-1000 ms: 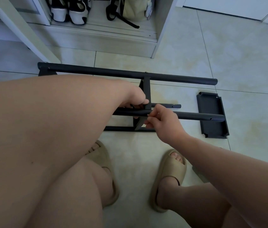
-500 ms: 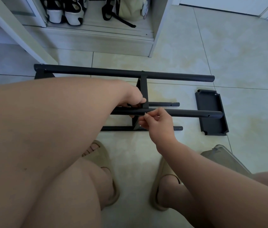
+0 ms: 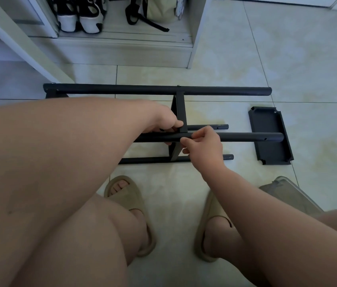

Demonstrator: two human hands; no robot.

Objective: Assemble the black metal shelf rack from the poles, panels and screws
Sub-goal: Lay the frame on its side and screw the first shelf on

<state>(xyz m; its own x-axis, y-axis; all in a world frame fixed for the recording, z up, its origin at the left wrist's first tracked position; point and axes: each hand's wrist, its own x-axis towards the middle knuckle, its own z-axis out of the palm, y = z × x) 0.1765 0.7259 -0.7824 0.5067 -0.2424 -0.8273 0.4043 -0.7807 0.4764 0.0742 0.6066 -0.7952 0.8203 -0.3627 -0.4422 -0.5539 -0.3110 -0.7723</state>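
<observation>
On its side on the pale tiled floor (image 3: 287,59), in front of two feet in beige foam slippers (image 3: 126,193): the half-built black metal shelf rack (image 3: 181,117). Farthest away, a long black round metal pole (image 3: 122,89), running left to right, joined near its middle to an upright flat black metal panel (image 3: 179,104). Nearer, up off the floor and meeting the same panel, a raised black round metal pole (image 3: 246,137). Left hand (image 3: 165,125) wrapped round that raised pole just left of the panel, thumb laid against the panel's edge. Right hand (image 3: 202,146) just right of the panel, thumb and forefinger pinched together on the raised pole at the joint, other fingers curled beneath; whether anything small sits in the pinch, impossible to tell. Behind the right hand, a shorter black pole (image 3: 215,127); nearer the feet, a thin black pole (image 3: 153,160) low by the tiles. To the right, a loose black rectangular metal panel with a raised rim (image 3: 271,150), flat on the floor, crossed in view by the raised pole's right end. At the top, a white cabinet (image 3: 196,38) with black-and-white shoes (image 3: 80,19) inside.
</observation>
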